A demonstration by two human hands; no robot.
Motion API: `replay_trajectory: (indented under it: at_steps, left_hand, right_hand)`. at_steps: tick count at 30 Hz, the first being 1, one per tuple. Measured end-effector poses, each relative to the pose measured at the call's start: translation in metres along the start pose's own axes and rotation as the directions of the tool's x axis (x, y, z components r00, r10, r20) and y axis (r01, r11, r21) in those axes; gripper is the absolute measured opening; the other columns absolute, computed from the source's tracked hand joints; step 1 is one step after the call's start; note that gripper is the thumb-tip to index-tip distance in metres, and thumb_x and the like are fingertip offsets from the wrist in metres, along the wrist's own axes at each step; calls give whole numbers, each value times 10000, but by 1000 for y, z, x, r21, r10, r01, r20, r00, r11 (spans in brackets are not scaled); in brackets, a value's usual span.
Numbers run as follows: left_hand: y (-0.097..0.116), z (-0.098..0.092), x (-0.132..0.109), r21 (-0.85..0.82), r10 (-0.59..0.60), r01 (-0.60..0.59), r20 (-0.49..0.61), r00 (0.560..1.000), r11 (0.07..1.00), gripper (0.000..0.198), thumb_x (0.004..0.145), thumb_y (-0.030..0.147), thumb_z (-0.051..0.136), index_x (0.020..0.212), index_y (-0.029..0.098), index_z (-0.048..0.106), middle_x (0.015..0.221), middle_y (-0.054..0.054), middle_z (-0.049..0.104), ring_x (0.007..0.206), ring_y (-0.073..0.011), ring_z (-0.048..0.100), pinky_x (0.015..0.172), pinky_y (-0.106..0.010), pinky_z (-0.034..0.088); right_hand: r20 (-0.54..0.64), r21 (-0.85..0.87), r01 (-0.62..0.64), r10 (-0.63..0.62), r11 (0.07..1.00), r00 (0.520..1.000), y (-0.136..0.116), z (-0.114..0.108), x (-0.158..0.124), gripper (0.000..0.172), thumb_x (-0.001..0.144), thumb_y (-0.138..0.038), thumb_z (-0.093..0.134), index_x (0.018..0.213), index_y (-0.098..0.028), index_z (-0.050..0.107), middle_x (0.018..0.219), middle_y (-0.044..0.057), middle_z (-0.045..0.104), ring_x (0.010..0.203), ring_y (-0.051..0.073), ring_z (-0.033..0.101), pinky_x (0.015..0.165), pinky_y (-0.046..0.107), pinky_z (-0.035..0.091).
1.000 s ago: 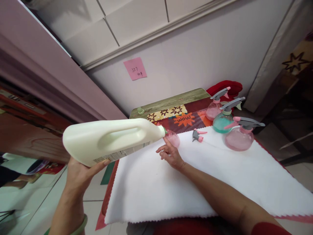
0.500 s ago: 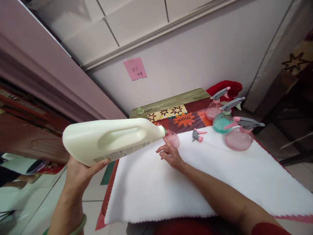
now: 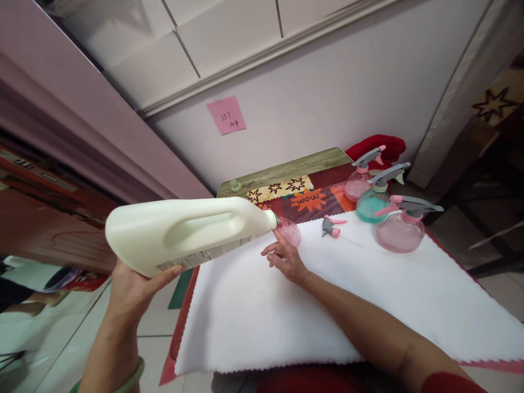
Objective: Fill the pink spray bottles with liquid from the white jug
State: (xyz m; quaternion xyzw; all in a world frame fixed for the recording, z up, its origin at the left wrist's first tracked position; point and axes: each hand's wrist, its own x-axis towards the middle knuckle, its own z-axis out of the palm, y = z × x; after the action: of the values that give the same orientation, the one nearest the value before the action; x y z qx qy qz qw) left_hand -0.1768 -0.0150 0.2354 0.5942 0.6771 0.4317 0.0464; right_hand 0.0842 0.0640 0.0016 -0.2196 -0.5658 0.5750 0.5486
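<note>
My left hand (image 3: 137,292) is closed around the lower end of a large pale-green detergent jug (image 3: 200,224), its thumb along the label side. The jug lies almost level, its mouth meeting the top of a small round pink spray bottle (image 3: 290,232) that has no sprayer on it. At that mouth is the index fingertip of my right hand (image 3: 286,257); the other fingers are apart and loosely bent, with nothing held in them. Part of the pink bottle is hidden behind the hand. A loose grey-and-pink spray head (image 3: 331,226) rests on the white cloth (image 3: 262,322).
Several capped spray bottles stand at the right: a large pink one (image 3: 400,233), a teal one (image 3: 371,206) and a smaller pink one behind. A pale-green cap (image 3: 236,184) sits by the table's back edge. A pink note (image 3: 226,115) is on the white wall behind.
</note>
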Motion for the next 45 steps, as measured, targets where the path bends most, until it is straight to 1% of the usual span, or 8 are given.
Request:
replay_trajectory:
  at_steps: [8,18,23,28,32,36,40,45]
  left_hand:
    - [-2,-3,0,17,-41,41,21,999,999,669,458,418,948,1003,160,658,1115,-119,739,1043,-310,683,917,-427,594]
    - [0,-4,1,84,-41,40,5,999,996,769,456,471,945,1092,151,654,1154,-134,733,1089,-336,673,962,-461,573]
    - [-3,-5,3,60,-44,42,24,999,997,792,450,446,958,1118,155,650,1191,-141,727,1106,-346,673,993,-476,561]
    - [-4,-6,4,70,-47,45,36,998,997,941,454,451,957,1285,156,629,1224,-149,719,1144,-368,659,1031,-514,534]
    - [-2,-7,5,89,-51,49,22,998,995,869,453,464,954,1205,162,639,1228,-145,708,1164,-372,649,1055,-523,515]
    - [3,-6,5,102,-50,49,10,999,994,806,440,482,949,1119,173,643,1182,-132,717,1156,-372,652,1048,-519,521]
    - [7,-4,5,85,-48,46,12,999,995,811,443,468,947,1128,171,630,1206,-135,707,1178,-369,644,1045,-509,525]
    - [8,-5,6,83,-49,47,25,998,995,786,450,458,944,1108,165,628,1192,-134,703,1155,-360,650,1035,-507,529]
  right_hand:
    - [-3,-15,-17,17,1000,1000,0,1,0,630,938,-405,638,1530,-259,481,999,53,756,597,124,601,569,310,579]
    - [-14,27,-36,36,999,999,-1,1,0,806,913,-359,663,1628,-270,303,966,25,758,588,117,611,587,307,572]
    - [-14,24,-30,30,999,999,0,1,0,770,916,-370,664,1608,-259,346,971,33,763,585,119,610,578,303,573]
    - [-18,18,-26,26,1000,999,-1,1,0,732,920,-396,663,1586,-262,389,968,38,763,581,122,606,570,305,573]
    - [-12,7,-40,40,999,999,-2,1,0,691,924,-407,660,1562,-269,432,1001,55,758,588,122,606,566,301,569]
    - [-20,32,-38,38,999,999,-1,2,0,767,911,-384,674,1602,-274,360,964,33,759,582,120,606,573,302,561]
    - [-19,44,-40,41,998,999,-2,2,0,818,902,-367,682,1625,-272,312,953,21,756,585,119,607,579,302,559]
    - [-10,18,-40,40,999,999,-4,1,1,809,915,-369,658,1631,-266,295,955,22,758,586,119,603,579,303,566]
